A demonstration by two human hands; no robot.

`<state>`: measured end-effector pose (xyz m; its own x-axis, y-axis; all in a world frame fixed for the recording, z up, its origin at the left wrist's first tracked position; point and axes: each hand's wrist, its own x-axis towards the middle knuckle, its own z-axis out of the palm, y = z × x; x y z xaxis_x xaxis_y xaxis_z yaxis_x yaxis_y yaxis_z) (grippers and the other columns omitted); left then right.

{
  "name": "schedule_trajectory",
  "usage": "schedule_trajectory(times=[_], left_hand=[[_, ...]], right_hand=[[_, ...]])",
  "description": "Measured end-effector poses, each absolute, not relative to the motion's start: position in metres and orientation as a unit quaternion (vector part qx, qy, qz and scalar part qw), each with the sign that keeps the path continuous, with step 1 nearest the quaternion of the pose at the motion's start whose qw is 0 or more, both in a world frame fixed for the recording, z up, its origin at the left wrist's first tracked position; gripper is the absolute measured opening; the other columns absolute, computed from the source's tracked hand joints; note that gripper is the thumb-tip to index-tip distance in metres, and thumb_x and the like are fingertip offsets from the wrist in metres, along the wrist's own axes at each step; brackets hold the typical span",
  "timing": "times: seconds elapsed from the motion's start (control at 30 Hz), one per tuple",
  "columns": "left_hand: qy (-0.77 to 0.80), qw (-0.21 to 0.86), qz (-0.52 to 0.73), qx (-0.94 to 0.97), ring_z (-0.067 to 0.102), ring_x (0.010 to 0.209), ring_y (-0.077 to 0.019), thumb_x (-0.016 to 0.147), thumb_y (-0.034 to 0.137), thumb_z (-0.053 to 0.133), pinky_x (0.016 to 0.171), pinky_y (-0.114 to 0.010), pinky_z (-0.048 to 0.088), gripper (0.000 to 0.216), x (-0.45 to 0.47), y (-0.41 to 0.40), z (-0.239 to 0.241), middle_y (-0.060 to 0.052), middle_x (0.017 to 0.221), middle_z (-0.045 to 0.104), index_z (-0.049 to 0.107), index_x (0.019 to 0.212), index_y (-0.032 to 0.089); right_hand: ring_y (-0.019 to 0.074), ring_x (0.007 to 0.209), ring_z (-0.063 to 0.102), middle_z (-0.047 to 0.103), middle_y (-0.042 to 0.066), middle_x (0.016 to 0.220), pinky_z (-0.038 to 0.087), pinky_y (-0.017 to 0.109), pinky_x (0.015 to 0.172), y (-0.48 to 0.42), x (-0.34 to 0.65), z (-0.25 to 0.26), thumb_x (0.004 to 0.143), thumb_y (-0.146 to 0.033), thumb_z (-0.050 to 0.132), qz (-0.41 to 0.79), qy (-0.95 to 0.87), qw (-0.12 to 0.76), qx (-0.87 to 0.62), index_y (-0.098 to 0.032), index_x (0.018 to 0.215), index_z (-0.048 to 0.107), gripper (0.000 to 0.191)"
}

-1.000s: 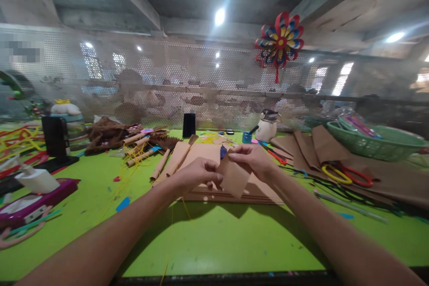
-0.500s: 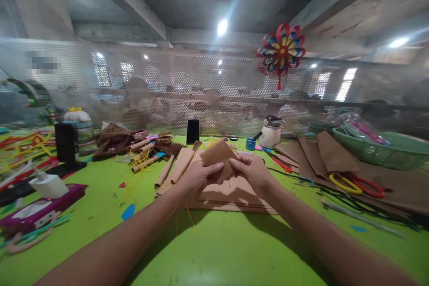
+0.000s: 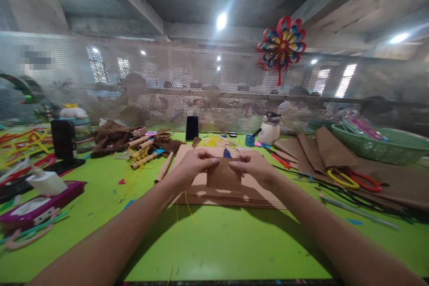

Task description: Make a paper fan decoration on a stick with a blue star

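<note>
Both of my hands hold one small piece of brown kraft paper [image 3: 224, 175] by its top edge, above a flat stack of brown paper sheets [image 3: 234, 196] on the green table [image 3: 214, 241]. My left hand [image 3: 189, 166] pinches the upper left corner, fingers closed. At the upper right corner my right hand [image 3: 254, 166] pinches it too. The piece hangs down flat and squared between them. Something small and blue [image 3: 227, 153] shows just behind its top edge.
Rolled paper tubes [image 3: 164, 167] and a brown pleated fan [image 3: 170, 145] lie to the left. Scissors with yellow and red handles [image 3: 351, 179] rest on brown sheets to the right, near a green basket [image 3: 378, 145]. A phone [image 3: 192, 128] stands behind. People sit beyond the mesh screen.
The paper piece was turned: it hung low right, then was lifted as a point upward, and now hangs squared from its top edge. Both hands moved slightly apart.
</note>
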<state>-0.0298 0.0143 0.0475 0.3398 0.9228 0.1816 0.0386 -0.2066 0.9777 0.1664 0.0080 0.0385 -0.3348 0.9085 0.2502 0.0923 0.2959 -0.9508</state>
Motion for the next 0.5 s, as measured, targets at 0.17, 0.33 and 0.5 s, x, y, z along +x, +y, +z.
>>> schedule_trajectory(times=[0.17, 0.33, 0.5], left_hand=[[0.399, 0.494, 0.465, 0.617, 0.050, 0.053, -0.0097, 0.058, 0.031, 0.071, 0.055, -0.024, 0.039, 0.026, -0.025, 0.015, 0.041, 0.001, 0.056, 0.056, 0.053, 0.065, 0.014], [0.405, 0.467, 0.478, 0.624, 0.048, 0.049, -0.0082, 0.058, 0.031, 0.072, 0.051, -0.021, 0.037, 0.027, -0.021, 0.014, 0.038, 0.003, 0.053, 0.054, 0.052, 0.065, 0.014], [0.378, 0.515, 0.459, 0.618, 0.049, 0.050, -0.0079, 0.063, 0.031, 0.069, 0.052, -0.022, 0.039, 0.024, -0.023, 0.011, 0.044, 0.003, 0.054, 0.055, 0.053, 0.069, 0.014]], right_hand=[[0.0107, 0.054, 0.051, 0.061, 0.001, 0.060, 0.039, 0.025, 0.055, 0.011, 0.163, 0.032, 0.055, -0.034, 0.075, 0.549, -0.580, 0.493, -0.345, -0.012, 0.070, 0.067, 0.028], [0.0167, 0.067, 0.058, 0.067, 0.005, 0.071, 0.044, 0.031, 0.068, 0.010, 0.159, 0.027, 0.052, -0.031, 0.077, 0.565, -0.546, 0.521, -0.334, -0.013, 0.078, 0.070, 0.032], [0.0154, 0.062, 0.056, 0.066, 0.004, 0.067, 0.043, 0.032, 0.066, 0.010, 0.160, 0.031, 0.052, -0.030, 0.076, 0.512, -0.563, 0.543, -0.356, -0.013, 0.070, 0.071, 0.026]])
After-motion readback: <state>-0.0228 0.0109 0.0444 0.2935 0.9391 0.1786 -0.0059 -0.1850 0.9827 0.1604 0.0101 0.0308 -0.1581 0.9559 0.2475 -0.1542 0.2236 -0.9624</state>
